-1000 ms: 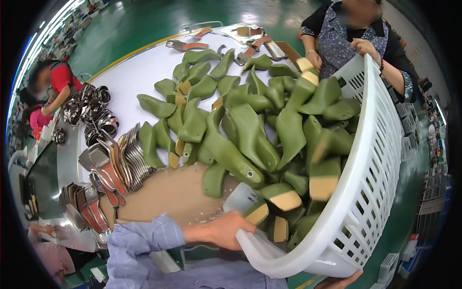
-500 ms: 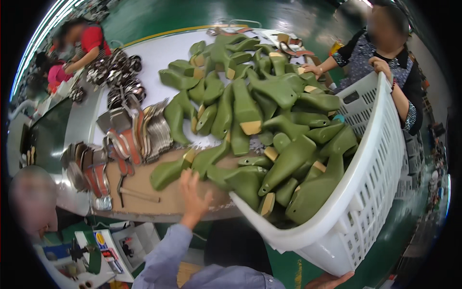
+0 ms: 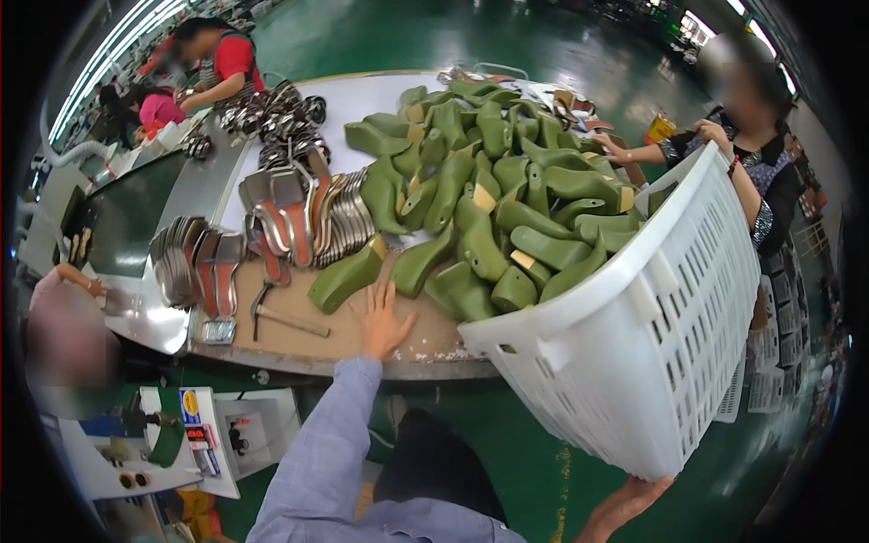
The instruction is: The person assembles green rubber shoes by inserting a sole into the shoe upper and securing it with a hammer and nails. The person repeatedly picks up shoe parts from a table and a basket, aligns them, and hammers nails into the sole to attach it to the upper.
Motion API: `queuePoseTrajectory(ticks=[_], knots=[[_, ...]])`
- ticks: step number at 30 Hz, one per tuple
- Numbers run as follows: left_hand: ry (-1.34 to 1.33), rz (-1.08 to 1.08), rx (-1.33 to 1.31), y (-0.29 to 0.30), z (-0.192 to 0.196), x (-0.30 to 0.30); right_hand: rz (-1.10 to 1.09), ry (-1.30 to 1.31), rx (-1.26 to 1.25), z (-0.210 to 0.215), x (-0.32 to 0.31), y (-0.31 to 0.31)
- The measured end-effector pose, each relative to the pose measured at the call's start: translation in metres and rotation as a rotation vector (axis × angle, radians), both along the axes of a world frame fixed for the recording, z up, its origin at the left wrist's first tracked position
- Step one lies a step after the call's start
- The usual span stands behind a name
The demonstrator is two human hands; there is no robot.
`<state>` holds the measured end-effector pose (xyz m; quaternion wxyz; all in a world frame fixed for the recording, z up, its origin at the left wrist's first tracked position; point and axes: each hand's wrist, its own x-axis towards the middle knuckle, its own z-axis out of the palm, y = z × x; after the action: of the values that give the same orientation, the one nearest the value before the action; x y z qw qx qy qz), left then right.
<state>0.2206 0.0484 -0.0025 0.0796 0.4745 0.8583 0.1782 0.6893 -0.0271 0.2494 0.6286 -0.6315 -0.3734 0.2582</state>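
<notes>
A large white plastic basket (image 3: 625, 317) leans steeply over the table's right front, its mouth toward a heap of green shoe lasts (image 3: 453, 181). Under its low corner, my right hand (image 3: 631, 502) supports it; the fingertips are hidden behind the plastic. My left hand (image 3: 385, 326) is open with fingers spread over the brown front part of the table, holding nothing. Just beyond its fingertips lies a single shoe last (image 3: 348, 276) with a tan heel piece. Across from me, a co-worker grips the basket's upper rim with one hand and reaches toward the lasts with the other.
Left of the lasts stand rows of insoles (image 3: 299, 217) with metallic edges and a hammer (image 3: 288, 319). Dark shiny shoe parts (image 3: 281, 122) are piled behind them. People work at the far left. Below the table is an open white drawer (image 3: 258, 434); stacked baskets (image 3: 778, 335) stand right.
The basket has tipped up further, and the lasts inside it have slid out onto the table heap. My left hand remains spread near the front lasts. The view has shifted.
</notes>
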Motion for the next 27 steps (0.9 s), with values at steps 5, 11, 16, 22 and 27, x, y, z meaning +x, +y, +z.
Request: queuePoseTrajectory(ticks=[5,11,16,22,27], knots=[[-0.345,0.157,0.217,-0.064,-0.016,-0.009,-0.025,0.215,0.059,-0.025,0.01,-0.01],[-0.784,0.396,0.302,-0.254,0.008,0.068,-0.015,0.087,0.176,-0.048,-0.014,0.006],[-0.879,0.713,0.28,-0.411,-0.063,0.096,-0.319,0.063,0.465,-0.071,-0.03,0.068],[-1.02,0.553,0.151,-0.395,-0.035,0.01,-0.16,0.036,0.367,-0.075,-0.016,0.061],[-1.155,0.701,0.285,-0.398,-0.014,-0.051,-0.33,0.35,-0.131,-0.101,-0.065,-0.033]])
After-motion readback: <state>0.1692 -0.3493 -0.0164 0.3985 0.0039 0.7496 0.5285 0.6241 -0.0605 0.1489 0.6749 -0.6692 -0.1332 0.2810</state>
